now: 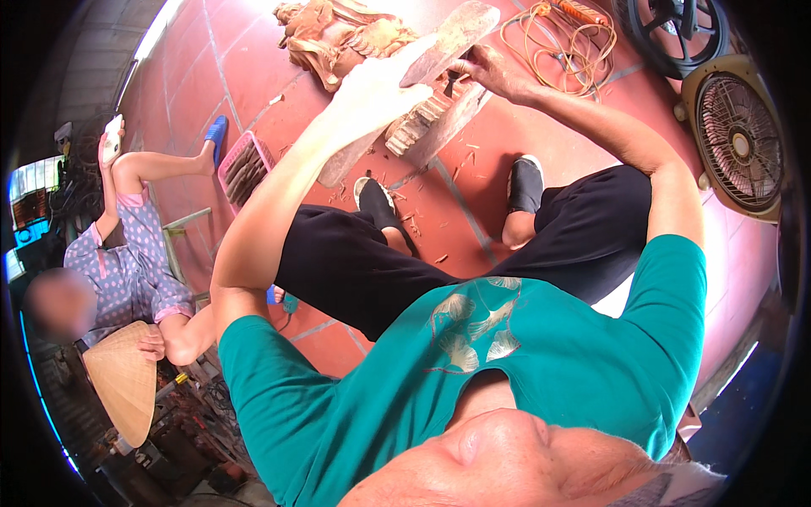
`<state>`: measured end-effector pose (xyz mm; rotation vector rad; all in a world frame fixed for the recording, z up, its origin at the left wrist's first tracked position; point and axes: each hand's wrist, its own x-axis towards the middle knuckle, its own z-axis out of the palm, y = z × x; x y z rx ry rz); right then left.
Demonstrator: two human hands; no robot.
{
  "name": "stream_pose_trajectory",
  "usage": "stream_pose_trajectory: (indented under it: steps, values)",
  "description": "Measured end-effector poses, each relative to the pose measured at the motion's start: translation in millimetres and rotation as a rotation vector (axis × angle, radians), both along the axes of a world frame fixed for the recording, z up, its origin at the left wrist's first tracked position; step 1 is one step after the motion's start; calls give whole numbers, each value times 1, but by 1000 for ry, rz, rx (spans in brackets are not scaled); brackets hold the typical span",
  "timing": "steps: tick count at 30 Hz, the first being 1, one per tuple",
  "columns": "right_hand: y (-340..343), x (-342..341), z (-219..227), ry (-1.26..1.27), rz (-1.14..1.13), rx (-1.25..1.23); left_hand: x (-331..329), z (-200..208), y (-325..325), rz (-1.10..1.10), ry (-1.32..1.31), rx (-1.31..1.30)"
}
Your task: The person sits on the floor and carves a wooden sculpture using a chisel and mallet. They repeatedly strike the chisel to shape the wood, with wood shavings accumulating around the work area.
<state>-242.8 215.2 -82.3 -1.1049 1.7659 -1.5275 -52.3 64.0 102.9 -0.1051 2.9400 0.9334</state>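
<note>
In front of my legs, a worn wooden plank (456,35) slants up to the right. My left hand (376,91) grips it around its middle, the thumb lying toward the right; strong light washes out its fingers. Just right of it sits a ridged, carved wooden piece (414,127), lying between this plank and a second wooden board (456,127). At the carving's upper end is my right hand (497,74), fingers curled together around something small and dark that I cannot make out. Part of the carving is hidden behind the plank and hands.
A large carved wooden piece (338,38) lies beyond the planks. Coiled orange cord (562,51), a black wheel (676,34) and a fan (739,144) are at right. At left stand a pink basket (262,150) of dark sticks and a seated person (127,253) holding a phone. Shavings litter the tiles.
</note>
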Motion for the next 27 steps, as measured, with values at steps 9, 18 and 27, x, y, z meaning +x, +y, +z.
stream_pose_trajectory:
  steps: [9, 18, 27]
  values:
    - [7, -5, 17, -174, 61, 112, -5, 24, 13, 59, 221, 86]
    - [17, -18, 20, -266, 23, 189, -13, 1, -3, -11, 64, 26]
    - [21, -18, 20, -378, -41, 112, 5, 20, -4, 50, 145, 124]
